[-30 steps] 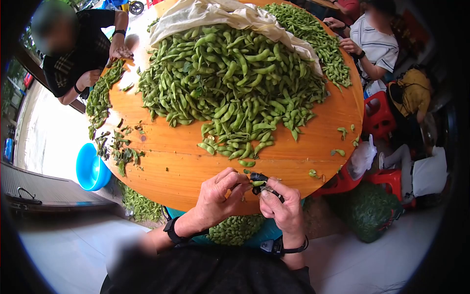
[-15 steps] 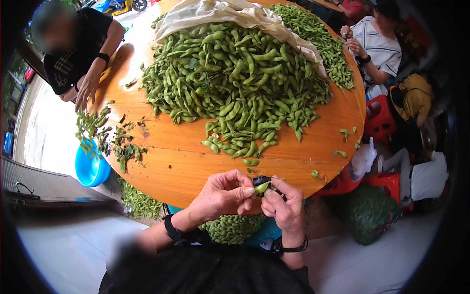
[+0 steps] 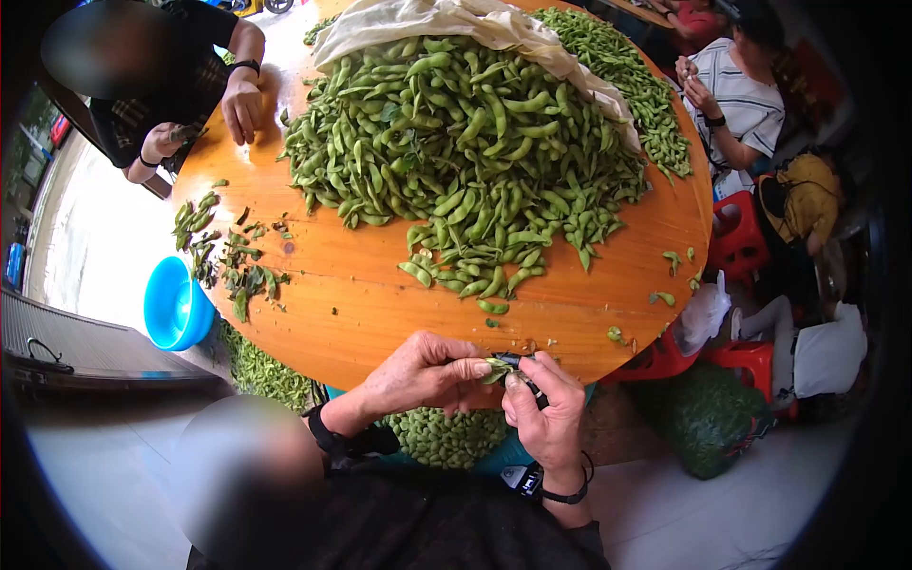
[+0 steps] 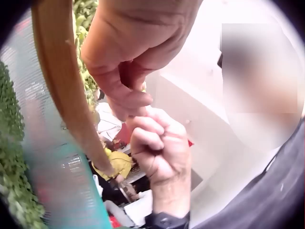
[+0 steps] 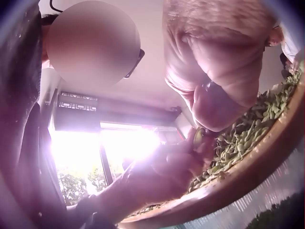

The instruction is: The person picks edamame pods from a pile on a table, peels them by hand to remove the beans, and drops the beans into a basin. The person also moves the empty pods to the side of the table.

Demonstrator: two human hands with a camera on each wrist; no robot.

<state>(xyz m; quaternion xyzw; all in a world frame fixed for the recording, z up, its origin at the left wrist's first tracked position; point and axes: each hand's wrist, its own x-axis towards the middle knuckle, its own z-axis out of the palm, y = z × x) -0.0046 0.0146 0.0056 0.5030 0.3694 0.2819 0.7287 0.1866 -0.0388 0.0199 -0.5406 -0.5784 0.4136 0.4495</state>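
Left hand [image 3: 427, 372]: thumb and fingers closed in a pinch on one green pod [image 3: 495, 371], held just above the near table edge, between both hands. Right hand [image 3: 545, 410]: fingers curled round a small dark tool [image 3: 534, 388], exact kind unclear, its upper end beside the pod. Round wooden table [image 3: 366, 328], orange-brown, bearing one large mound of green pods [image 3: 465, 157], partly covered along the far side by a cream cloth [image 3: 456, 24]. Leafy scraps [image 3: 255, 279], at table left. Blue basin [image 3: 202, 318], beyond the left edge. Lower pod heap [image 3: 445, 438], below the hands.
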